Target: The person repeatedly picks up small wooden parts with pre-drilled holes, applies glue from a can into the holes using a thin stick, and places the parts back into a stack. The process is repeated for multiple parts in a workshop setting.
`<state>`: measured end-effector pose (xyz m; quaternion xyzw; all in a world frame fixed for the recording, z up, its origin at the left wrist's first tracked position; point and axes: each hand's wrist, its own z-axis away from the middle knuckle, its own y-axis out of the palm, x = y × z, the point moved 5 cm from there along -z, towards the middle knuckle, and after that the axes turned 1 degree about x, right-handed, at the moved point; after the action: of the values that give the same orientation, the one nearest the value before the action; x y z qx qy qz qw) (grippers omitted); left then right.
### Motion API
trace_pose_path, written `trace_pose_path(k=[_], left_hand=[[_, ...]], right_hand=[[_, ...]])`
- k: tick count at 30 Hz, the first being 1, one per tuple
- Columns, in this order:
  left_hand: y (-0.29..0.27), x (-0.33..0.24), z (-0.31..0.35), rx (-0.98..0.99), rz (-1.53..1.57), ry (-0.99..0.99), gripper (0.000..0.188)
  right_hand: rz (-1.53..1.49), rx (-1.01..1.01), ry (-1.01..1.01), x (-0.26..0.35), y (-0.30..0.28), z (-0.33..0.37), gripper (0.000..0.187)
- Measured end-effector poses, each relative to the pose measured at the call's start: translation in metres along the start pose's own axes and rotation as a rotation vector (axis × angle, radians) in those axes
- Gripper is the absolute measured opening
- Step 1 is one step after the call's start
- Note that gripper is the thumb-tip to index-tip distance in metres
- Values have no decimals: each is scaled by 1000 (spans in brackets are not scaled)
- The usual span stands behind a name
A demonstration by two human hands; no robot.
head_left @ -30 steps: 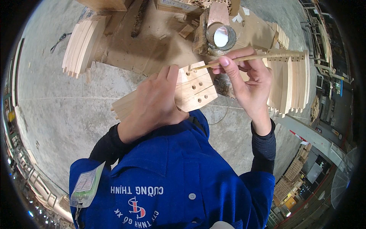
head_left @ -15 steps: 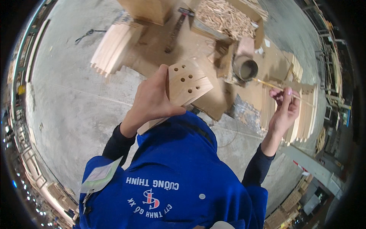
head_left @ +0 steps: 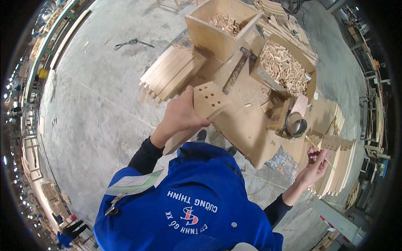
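Note:
My left hand (head_left: 180, 115) is wrapped round a pale wooden piece (head_left: 208, 99), its end face turned up and showing several round drilled holes. The lower part of that piece runs down behind my hand, in front of my body. Off to the right, my right hand (head_left: 315, 168) pinches a thin yellowish stick (head_left: 313, 142) between thumb and fingers. The stick's tip is close to the rim of a small dark round pot (head_left: 296, 125); whether they touch I cannot tell. Just beside my right hand stand stacked wooden pieces (head_left: 337, 165) with holes in their ends.
A cardboard box (head_left: 310, 65) full of wooden dowels is beyond the pot. Left of it are a hammer (head_left: 236, 72) and a wooden crate (head_left: 208, 35) with more dowels. Another wooden stack (head_left: 173, 69) stands at its left. Brown cardboard (head_left: 238, 134) lies underneath.
My view has swung, so the work area appears farther right and more of the crate shows. Both hands keep their hold; the stick's tip stays close to the pot.

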<state>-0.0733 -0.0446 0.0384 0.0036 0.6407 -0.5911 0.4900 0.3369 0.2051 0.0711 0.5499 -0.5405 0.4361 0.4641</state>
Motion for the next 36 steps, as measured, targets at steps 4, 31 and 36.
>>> trace_pose_path(k=[4, 31, 36], left_hand=[[-46, 43, -43, -74, -83, -73, 85], [-51, 326, -245, 24, -58, -323, 92], [-44, 338, -235, -53, 78, -363, 89]], right_hand=[[22, 2, -18, -4, 0, 8, 20], [93, -99, -15, 21, 50, 18, 22], [59, -47, 14, 11, 55, 9, 22]])
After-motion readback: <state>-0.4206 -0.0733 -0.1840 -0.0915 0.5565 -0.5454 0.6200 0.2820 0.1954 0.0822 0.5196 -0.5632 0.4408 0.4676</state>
